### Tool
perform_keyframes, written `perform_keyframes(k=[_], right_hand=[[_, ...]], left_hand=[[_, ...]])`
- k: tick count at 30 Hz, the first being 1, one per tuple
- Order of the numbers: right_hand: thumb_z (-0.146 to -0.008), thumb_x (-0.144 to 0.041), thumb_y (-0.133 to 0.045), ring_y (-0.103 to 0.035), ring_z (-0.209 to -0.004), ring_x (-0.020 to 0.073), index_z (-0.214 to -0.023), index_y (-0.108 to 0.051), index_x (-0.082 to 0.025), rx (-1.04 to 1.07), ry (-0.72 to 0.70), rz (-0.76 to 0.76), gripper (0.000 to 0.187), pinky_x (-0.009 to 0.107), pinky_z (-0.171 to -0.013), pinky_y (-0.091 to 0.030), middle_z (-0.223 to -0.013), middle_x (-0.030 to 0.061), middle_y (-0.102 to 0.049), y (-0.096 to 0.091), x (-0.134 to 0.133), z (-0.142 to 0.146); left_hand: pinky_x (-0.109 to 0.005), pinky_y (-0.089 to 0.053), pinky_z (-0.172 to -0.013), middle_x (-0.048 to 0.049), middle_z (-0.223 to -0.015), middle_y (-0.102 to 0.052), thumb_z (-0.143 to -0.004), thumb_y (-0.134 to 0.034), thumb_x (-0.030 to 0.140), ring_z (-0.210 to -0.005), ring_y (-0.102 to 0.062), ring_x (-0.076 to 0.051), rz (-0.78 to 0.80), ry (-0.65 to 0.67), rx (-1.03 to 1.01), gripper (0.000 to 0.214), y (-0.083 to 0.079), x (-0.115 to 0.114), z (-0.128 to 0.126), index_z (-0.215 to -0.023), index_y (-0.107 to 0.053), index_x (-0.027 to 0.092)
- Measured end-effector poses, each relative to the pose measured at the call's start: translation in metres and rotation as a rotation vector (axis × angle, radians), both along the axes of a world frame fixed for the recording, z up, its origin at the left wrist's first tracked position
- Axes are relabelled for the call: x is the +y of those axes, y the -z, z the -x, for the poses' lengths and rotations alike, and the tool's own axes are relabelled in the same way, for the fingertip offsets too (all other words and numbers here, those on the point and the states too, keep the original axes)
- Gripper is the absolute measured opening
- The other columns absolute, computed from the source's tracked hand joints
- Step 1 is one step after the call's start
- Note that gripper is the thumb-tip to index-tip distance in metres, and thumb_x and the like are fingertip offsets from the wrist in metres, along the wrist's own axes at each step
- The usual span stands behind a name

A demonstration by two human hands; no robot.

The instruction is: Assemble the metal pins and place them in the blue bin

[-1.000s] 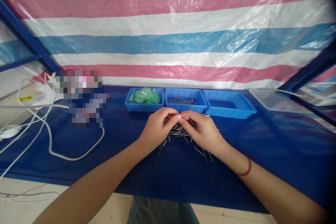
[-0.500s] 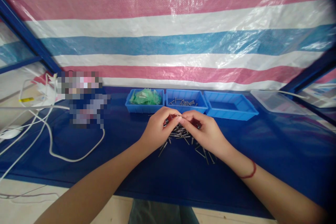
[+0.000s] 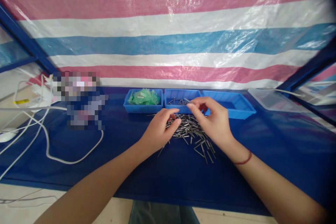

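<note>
A heap of thin silvery metal pieces [image 3: 185, 126], which look like blind rivets, is spread on the blue table. At the heap's left edge is my left hand [image 3: 159, 127], its thumb and fingertips apart with nothing between them. My right hand [image 3: 214, 117] is raised at the front of the middle blue bin [image 3: 182, 93], thumb and forefinger pinched. A thin rivet [image 3: 187, 100] shows at those fingertips, partly hidden. Several similar rivets lie inside the middle bin, and my right hand covers part of its front wall.
The left blue bin [image 3: 125, 103] holds green plastic pieces [image 3: 144, 97]. To the right stands another blue bin [image 3: 246, 108], beside a clear plastic lid or tray [image 3: 273, 101]. White cables [image 3: 73, 162] loop over the table's left side. A striped tarp [image 3: 168, 45] hangs behind.
My hands, which met at the fingertips over the heap, have separated. The right has moved up and right to the middle bin; the left stays near the heap, its fingers now apart.
</note>
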State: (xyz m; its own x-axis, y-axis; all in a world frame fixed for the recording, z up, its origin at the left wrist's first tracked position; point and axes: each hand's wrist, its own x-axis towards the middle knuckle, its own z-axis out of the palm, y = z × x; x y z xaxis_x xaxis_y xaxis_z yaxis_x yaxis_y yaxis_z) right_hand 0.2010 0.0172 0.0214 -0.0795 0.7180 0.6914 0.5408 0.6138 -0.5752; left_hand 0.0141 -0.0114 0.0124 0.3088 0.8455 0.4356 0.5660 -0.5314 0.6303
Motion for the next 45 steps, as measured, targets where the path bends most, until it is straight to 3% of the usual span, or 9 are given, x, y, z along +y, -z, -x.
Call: perform_keyframes(k=[3, 8, 14, 22, 25, 29, 35, 45], right_hand=[[-0.089, -0.042, -0.054, -0.055, -0.074, 0.0203, -0.090, -0.064, -0.019, -0.152, 0.206, -0.090, 0.025, 0.035, -0.073, -0.042, -0.077, 0.0053, -0.063, 0.003, 0.020, -0.008], [-0.087, -0.049, -0.053, -0.054, -0.084, 0.0245, -0.098, -0.064, -0.017, -0.281, 0.283, -0.086, 0.036, 0.039, -0.079, -0.041, -0.088, 0.0095, -0.064, 0.005, 0.030, -0.022], [-0.090, -0.038, -0.051, -0.056, -0.087, 0.0233, -0.097, -0.063, -0.018, -0.254, 0.186, -0.113, 0.025, 0.038, -0.083, -0.042, -0.090, 0.0082, -0.065, -0.001, 0.016, -0.019], [-0.089, -0.027, -0.052, -0.056, -0.091, 0.0228, -0.093, -0.063, -0.018, -0.293, -0.032, -0.113, 0.014, 0.038, -0.084, -0.043, -0.093, 0.0078, -0.065, -0.001, -0.002, -0.005], [-0.092, -0.027, -0.047, -0.055, -0.078, 0.0186, -0.076, -0.058, -0.019, -0.294, -0.161, -0.052, 0.021, 0.033, -0.076, -0.043, -0.077, 0.0047, -0.062, -0.005, -0.010, -0.002], [-0.097, -0.033, -0.039, -0.046, -0.058, 0.0124, -0.060, -0.043, -0.020, -0.244, -0.346, 0.169, 0.040, 0.028, -0.059, -0.038, -0.059, -0.0007, -0.045, -0.008, -0.014, 0.001], [-0.096, -0.034, -0.040, -0.048, -0.064, 0.0118, -0.069, -0.049, -0.019, -0.226, -0.457, 0.314, 0.032, 0.027, -0.063, -0.039, -0.068, -0.0001, -0.049, -0.007, -0.016, 0.004], [-0.095, -0.035, -0.043, -0.045, -0.063, 0.0115, -0.072, -0.053, -0.018, -0.175, -0.551, 0.379, 0.031, 0.026, -0.059, -0.037, -0.069, 0.0000, -0.049, -0.003, -0.020, 0.008]], left_hand=[[-0.034, -0.042, -0.090, -0.0055, -0.100, -0.064, -0.092, -0.050, 0.029, -0.096, -0.057, -0.019, -0.041, 0.063, 0.108, 0.023, 0.002, -0.001, -0.002, -0.111, -0.061, 0.021], [-0.034, -0.040, -0.088, -0.0051, -0.099, -0.066, -0.092, -0.051, 0.029, -0.096, -0.054, -0.020, -0.084, 0.238, 0.304, 0.021, 0.000, -0.005, -0.007, -0.103, -0.068, 0.023], [-0.032, -0.035, -0.082, -0.0023, -0.101, -0.065, -0.093, -0.050, 0.036, -0.097, -0.052, -0.018, -0.213, 0.429, 0.501, 0.022, -0.001, -0.016, -0.018, -0.104, -0.068, 0.028], [-0.032, -0.033, -0.075, 0.0001, -0.096, -0.064, -0.095, -0.049, 0.034, -0.091, -0.053, -0.016, -0.376, 0.357, 0.592, 0.021, 0.009, -0.023, -0.028, -0.086, -0.063, 0.021], [-0.032, -0.036, -0.077, -0.0021, -0.090, -0.065, -0.097, -0.043, 0.030, -0.088, -0.055, -0.016, -0.379, 0.242, 0.557, 0.024, 0.002, -0.019, -0.022, -0.086, -0.061, 0.018], [-0.031, -0.042, -0.081, -0.0033, -0.089, -0.066, -0.099, -0.036, 0.026, -0.087, -0.059, -0.016, -0.259, 0.090, 0.432, 0.025, -0.014, -0.009, -0.004, -0.094, -0.059, 0.017], [-0.026, -0.046, -0.082, -0.0037, -0.097, -0.065, -0.095, -0.045, 0.023, -0.090, -0.061, -0.014, -0.119, 0.087, 0.149, 0.015, -0.026, -0.003, 0.008, -0.096, -0.060, 0.019], [-0.022, -0.044, -0.062, -0.0005, -0.084, -0.067, -0.085, -0.060, 0.028, -0.068, -0.057, -0.010, 0.103, -0.032, -0.197, 0.014, -0.018, -0.007, -0.001, -0.093, -0.064, 0.018]])
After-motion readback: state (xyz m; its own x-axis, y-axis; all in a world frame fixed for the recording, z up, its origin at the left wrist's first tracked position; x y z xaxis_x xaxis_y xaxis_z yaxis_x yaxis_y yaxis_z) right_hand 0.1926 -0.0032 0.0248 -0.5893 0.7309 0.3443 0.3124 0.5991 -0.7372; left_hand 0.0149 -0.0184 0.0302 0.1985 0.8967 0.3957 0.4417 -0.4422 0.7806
